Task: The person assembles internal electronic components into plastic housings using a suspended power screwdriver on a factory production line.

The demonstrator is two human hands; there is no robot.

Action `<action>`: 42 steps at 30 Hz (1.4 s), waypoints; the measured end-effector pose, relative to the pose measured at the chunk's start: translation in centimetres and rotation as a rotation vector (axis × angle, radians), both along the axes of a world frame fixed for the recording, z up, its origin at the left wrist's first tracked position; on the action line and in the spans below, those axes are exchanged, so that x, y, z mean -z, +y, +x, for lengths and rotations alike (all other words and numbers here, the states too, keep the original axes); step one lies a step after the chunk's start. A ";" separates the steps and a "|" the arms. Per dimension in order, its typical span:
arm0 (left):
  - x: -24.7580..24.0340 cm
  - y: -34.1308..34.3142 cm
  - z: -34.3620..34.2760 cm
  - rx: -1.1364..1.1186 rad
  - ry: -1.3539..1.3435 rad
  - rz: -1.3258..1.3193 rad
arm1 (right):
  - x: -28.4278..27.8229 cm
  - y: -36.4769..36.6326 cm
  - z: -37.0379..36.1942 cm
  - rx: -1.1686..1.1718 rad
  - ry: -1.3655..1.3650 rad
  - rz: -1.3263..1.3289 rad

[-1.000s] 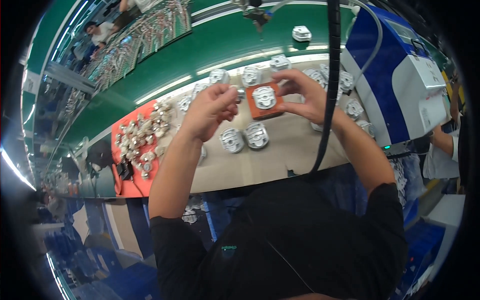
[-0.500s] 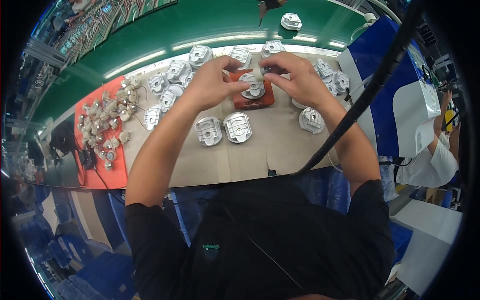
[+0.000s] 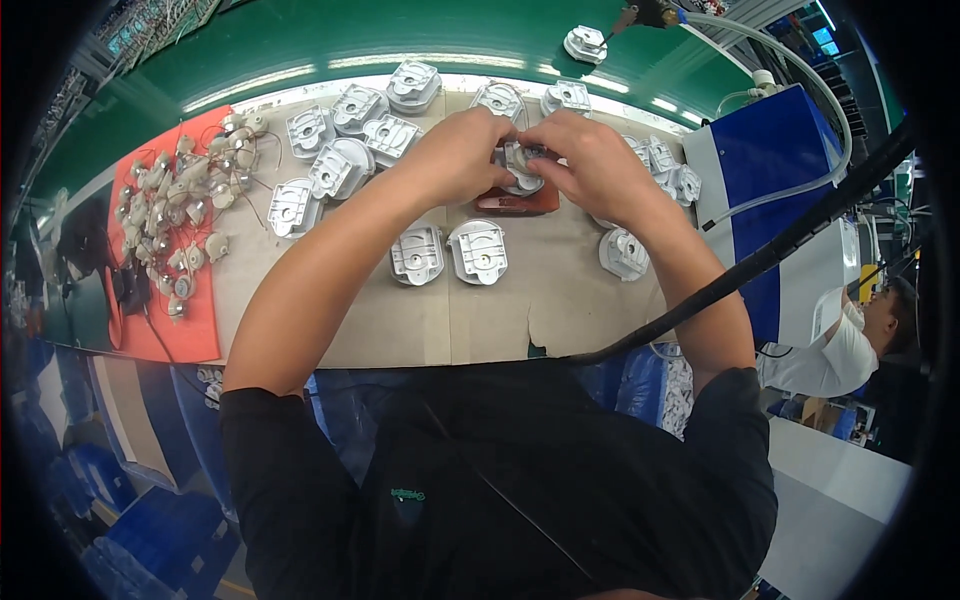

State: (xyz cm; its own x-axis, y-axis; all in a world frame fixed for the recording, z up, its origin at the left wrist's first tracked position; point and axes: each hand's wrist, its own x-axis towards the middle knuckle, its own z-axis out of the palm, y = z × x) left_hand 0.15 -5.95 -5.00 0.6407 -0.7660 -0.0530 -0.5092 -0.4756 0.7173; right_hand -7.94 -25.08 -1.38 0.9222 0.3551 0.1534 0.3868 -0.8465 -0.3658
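Observation:
A round white plastic housing (image 3: pixel 525 183) rests on a red block (image 3: pixel 520 203) at the middle of the bench, partly covered by my fingers. Set against its top is a small cream-and-metal motor (image 3: pixel 516 156), mostly hidden. My left hand (image 3: pixel 468 150) is closed about the left side of the housing, thumb at its near edge. From the right, my right hand (image 3: pixel 588 162) pinches the motor between thumb and fingers. Nearer to me, two white housings (image 3: pixel 478 254) lie side by side.
Several white housings (image 3: pixel 340 167) cluster at left, more (image 3: pixel 660 160) at right. Wired motors (image 3: pixel 180 200) are heaped on an orange sheet (image 3: pixel 195 330). A blue-and-white machine (image 3: pixel 775 190) stands at right; a black hose (image 3: pixel 740 272) crosses my right forearm. Behind runs a green surface (image 3: pixel 350 40) bearing one housing (image 3: pixel 585 44).
The motor has come down from above the housing onto it. My hands have drawn together, the left moving right to the housing. The whole view has shifted slightly.

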 end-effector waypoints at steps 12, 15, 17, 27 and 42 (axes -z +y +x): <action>0.3 0.3 0.1 -0.005 0.034 -0.047 | -0.9 0.8 0.8 -0.011 0.057 -0.104; 0.2 0.4 0.0 0.006 0.037 -0.017 | -1.0 0.7 1.1 -0.041 0.060 -0.112; 0.3 0.3 0.0 0.005 0.032 -0.038 | -0.9 0.6 1.3 -0.044 0.083 -0.109; 0.5 0.3 0.1 -0.002 -0.046 -0.054 | -1.6 0.3 0.4 0.116 0.083 0.108; -1.6 -1.2 -2.1 -0.029 -0.310 -0.089 | -16.6 0.8 5.5 0.466 -1.442 0.263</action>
